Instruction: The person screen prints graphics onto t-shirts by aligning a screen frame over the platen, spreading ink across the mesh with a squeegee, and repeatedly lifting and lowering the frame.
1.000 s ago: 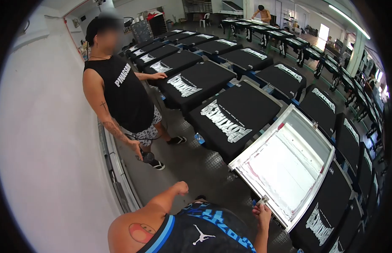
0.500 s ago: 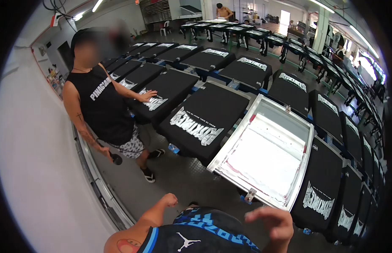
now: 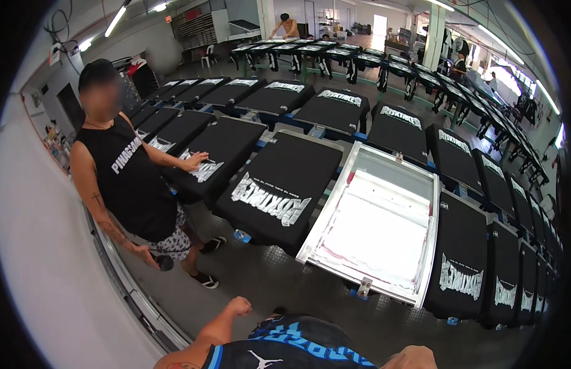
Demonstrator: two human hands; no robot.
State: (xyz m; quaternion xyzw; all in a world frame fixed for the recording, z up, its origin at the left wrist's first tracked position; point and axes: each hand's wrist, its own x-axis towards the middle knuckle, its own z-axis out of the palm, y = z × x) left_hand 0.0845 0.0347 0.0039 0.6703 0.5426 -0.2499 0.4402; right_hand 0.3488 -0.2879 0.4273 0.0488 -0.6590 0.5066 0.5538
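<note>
**Stands before a framed screen (image 3: 376, 222)**

Curls the left hand (image 3: 240, 306) into a fist, around nothing visible. Shows only part of the right hand (image 3: 411, 358) at the bottom edge; cannot tell how open or whether holding anything. Has the framed screen lying just ahead, between a black shirt (image 3: 285, 169) and another black shirt (image 3: 462, 246), both white-lettered.

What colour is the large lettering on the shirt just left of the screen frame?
The lettering is white, on a black shirt; best in the head view.
</note>
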